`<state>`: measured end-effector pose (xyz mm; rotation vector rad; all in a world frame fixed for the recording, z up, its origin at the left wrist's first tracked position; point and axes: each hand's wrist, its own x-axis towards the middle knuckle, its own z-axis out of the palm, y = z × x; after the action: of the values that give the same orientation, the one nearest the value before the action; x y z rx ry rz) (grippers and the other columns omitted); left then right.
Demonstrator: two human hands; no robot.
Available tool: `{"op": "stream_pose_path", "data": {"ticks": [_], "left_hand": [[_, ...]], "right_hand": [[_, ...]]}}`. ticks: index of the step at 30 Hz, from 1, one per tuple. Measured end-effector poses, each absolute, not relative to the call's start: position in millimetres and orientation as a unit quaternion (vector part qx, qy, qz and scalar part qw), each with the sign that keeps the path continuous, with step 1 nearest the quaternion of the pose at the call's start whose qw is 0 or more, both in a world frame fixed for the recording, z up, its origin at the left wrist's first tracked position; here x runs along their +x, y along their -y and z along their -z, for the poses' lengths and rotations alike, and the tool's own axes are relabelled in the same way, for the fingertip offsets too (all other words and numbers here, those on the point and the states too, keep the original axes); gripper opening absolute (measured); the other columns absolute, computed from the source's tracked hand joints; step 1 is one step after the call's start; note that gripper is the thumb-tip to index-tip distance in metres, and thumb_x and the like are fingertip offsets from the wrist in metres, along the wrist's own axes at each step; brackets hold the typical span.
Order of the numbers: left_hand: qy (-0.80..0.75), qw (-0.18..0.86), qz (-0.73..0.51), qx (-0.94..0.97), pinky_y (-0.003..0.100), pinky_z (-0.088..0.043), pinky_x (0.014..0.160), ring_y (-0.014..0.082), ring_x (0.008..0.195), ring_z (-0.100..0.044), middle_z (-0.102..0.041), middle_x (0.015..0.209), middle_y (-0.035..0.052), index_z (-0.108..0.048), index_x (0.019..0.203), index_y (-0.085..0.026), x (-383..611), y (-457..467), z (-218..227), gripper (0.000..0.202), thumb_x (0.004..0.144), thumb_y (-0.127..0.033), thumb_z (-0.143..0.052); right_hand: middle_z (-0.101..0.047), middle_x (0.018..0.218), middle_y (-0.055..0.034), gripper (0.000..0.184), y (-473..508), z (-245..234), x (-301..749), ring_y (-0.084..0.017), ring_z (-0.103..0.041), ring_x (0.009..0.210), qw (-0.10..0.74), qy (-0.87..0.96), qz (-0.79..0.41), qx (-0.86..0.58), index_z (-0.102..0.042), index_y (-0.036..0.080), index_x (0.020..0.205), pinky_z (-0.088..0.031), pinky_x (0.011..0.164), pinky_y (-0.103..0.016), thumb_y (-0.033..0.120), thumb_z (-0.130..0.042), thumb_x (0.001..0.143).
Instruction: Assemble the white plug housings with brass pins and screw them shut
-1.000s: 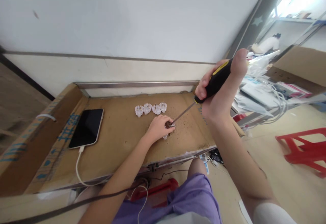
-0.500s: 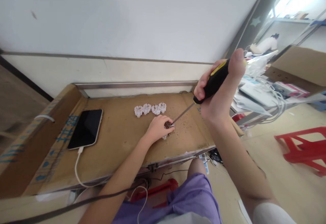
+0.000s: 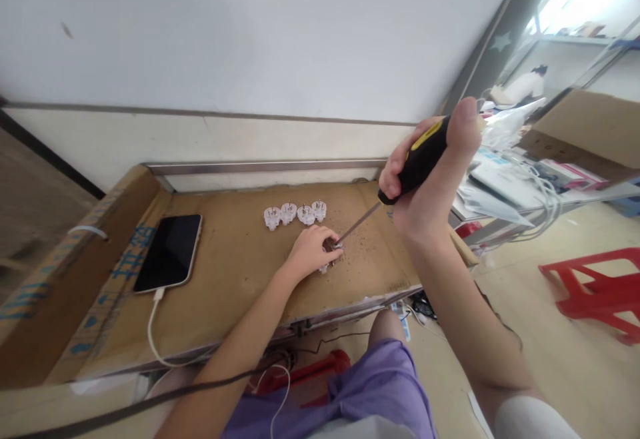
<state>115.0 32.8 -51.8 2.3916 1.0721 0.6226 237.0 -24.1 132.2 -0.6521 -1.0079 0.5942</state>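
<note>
Bright, diffuse lt.; blown-out glare upper R; far R hazy; edges stretched.

The left hand (image 3: pixel 311 251) covers most of the piece (image 3: pixel 324 268) beneath its fingers — only pale bits show, so its full shape cannot be told. The tip of the screwdriver (image 3: pixel 417 166) is lost there too, and the right hand (image 3: pixel 426 209) hides part of the handle. Dark specks (image 3: pixel 367 246) on the worktop (image 3: pixel 235 246) are too small to identify. A person (image 3: pixel 525 86) in the background is blurred; the right edge crops a red stool (image 3: pixel 585 307).
</note>
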Motion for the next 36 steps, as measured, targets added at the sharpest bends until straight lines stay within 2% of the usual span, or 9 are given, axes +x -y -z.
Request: {"op": "stream_pose_path", "data": {"ticks": [8,11,14,16,18,23,28,32,36], "left_hand": [[-0.387,0.218,-0.228,0.866,0.033,-0.039,0.081,0.0200,0.087,-0.055,-0.066,0.088,-0.0013,-0.064,0.083,-0.022,114.8,-32.9,52.4,0.014,0.074,-0.033,-0.067],[-0.389,0.220,-0.224,0.866,0.033,-0.039,0.082,0.0201,0.088,-0.054,-0.066,0.089,-0.0011,-0.063,0.083,-0.022,115.1,-33.0,52.4,0.015,0.074,-0.033,-0.067],[-0.391,0.221,-0.220,0.866,0.032,-0.039,0.081,0.0203,0.088,-0.054,-0.065,0.088,-0.0008,-0.063,0.081,-0.021,115.2,-32.9,51.9,0.014,0.074,-0.033,-0.067],[-0.391,0.222,-0.218,0.866,0.033,-0.039,0.080,0.0202,0.087,-0.054,-0.065,0.087,-0.0010,-0.063,0.080,-0.021,115.1,-32.9,51.7,0.014,0.074,-0.033,-0.067],[-0.387,0.225,-0.218,0.867,0.033,-0.039,0.081,0.0202,0.087,-0.054,-0.066,0.087,-0.0012,-0.063,0.080,-0.021,115.0,-33.4,52.1,0.014,0.074,-0.033,-0.067],[-0.374,0.222,-0.221,0.873,0.032,-0.039,0.082,0.0198,0.087,-0.055,-0.067,0.089,-0.0010,-0.062,0.078,-0.021,114.8,-35.3,53.9,0.013,0.074,-0.032,-0.067],[-0.362,0.210,-0.222,0.881,0.031,-0.039,0.080,0.0187,0.084,-0.055,-0.067,0.087,-0.0010,-0.060,0.076,-0.020,114.3,-35.1,52.7,0.013,0.075,-0.030,-0.067],[-0.359,0.204,-0.226,0.882,0.030,-0.039,0.080,0.0186,0.084,-0.055,-0.066,0.087,-0.0010,-0.061,0.078,-0.020,114.0,-33.5,50.5,0.011,0.075,-0.029,-0.067],[-0.366,0.207,-0.220,0.880,0.031,-0.039,0.079,0.0190,0.085,-0.055,-0.066,0.087,-0.0009,-0.061,0.077,-0.020,114.1,-33.3,50.3,0.011,0.075,-0.029,-0.067]], "right_hand": [[-0.041,0.048,0.0049,0.040,22.7,-129.6,236.6,-0.008,-0.034,0.032,0.774,0.483,-0.268,-0.308,-0.037,0.022,0.063,-0.022,0.030,-0.022,0.056,-0.050,0.082],[-0.044,0.054,0.0040,0.039,22.6,-129.6,238.2,-0.010,-0.041,0.038,0.771,0.488,-0.253,-0.322,-0.039,0.022,0.067,-0.031,0.034,-0.023,0.057,-0.053,0.080],[-0.049,0.063,0.0020,0.032,27.1,-133.7,240.7,-0.011,-0.050,0.051,0.751,0.524,-0.215,-0.340,-0.044,0.022,0.070,-0.044,0.049,-0.026,0.049,-0.055,0.082],[-0.052,0.067,0.0017,0.020,31.4,-138.0,241.7,-0.011,-0.051,0.053,0.726,0.554,-0.213,-0.347,-0.047,0.023,0.077,-0.044,0.052,-0.026,0.039,-0.053,0.086],[-0.051,0.066,0.0019,0.012,33.4,-141.8,241.3,-0.012,-0.048,0.049,0.708,0.571,-0.250,-0.333,-0.047,0.023,0.079,-0.041,0.047,-0.026,0.032,-0.050,0.086],[-0.042,0.055,0.0046,0.023,16.2,-144.5,235.3,-0.008,-0.036,0.039,0.724,0.529,-0.320,-0.306,-0.039,0.022,0.066,-0.029,0.037,-0.023,0.030,-0.054,0.081],[-0.039,0.048,0.0088,0.031,-5.7,-146.3,240.7,-0.008,-0.031,0.034,0.678,0.559,-0.398,-0.265,-0.036,0.024,0.069,-0.024,0.033,-0.022,0.036,-0.063,0.074],[-0.043,0.051,0.0076,0.033,-7.5,-149.5,251.1,-0.009,-0.037,0.037,0.589,0.634,-0.438,-0.244,-0.035,0.023,0.068,-0.032,0.037,-0.023,0.040,-0.062,0.076],[-0.052,0.066,0.0034,0.032,7.3,-153.3,251.9,-0.010,-0.050,0.055,0.610,0.664,-0.296,-0.315,-0.040,0.022,0.070,-0.041,0.050,-0.023,0.042,-0.064,0.079]]}}
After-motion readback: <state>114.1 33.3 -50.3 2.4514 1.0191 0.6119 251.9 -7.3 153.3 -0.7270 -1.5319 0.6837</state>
